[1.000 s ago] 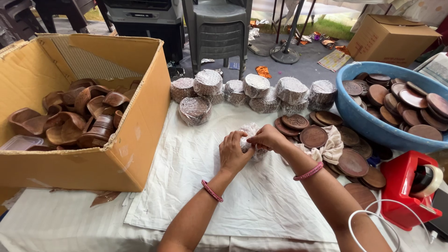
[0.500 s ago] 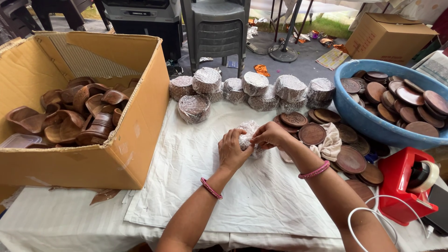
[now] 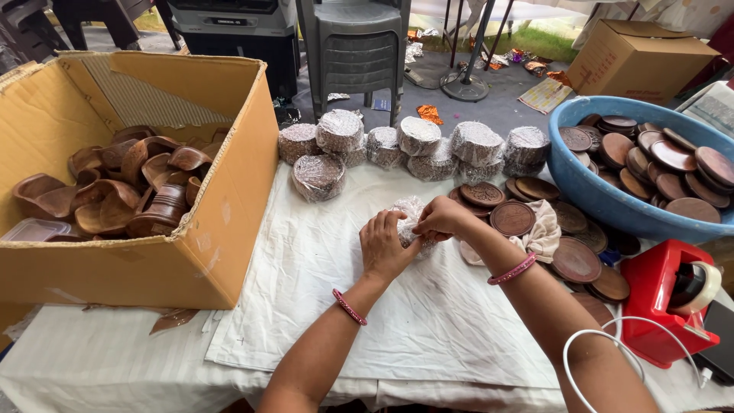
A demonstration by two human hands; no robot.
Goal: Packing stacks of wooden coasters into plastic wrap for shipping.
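My left hand (image 3: 388, 246) and my right hand (image 3: 440, 218) both grip a small round bundle wrapped in clear plastic film (image 3: 409, 211), held just above the white cloth (image 3: 329, 268) at the table's middle. Only the top of the bundle shows between my fingers. Several finished wrapped bundles (image 3: 417, 141) stand in a row at the far edge of the cloth. Loose brown wooden discs (image 3: 511, 218) lie to the right of my hands, on and around a crumpled beige rag (image 3: 544, 233).
A large open cardboard box (image 3: 222, 206) of brown wooden holders fills the left side. A blue tub (image 3: 589, 191) of discs sits at the right, a red tape dispenser (image 3: 665, 298) and a white cable (image 3: 589, 344) in front of it. Grey chairs and another box stand behind.
My hands have stayed together on the wrapped bundle, shifting it slightly and turning the film around it. Nothing else on the table has moved.
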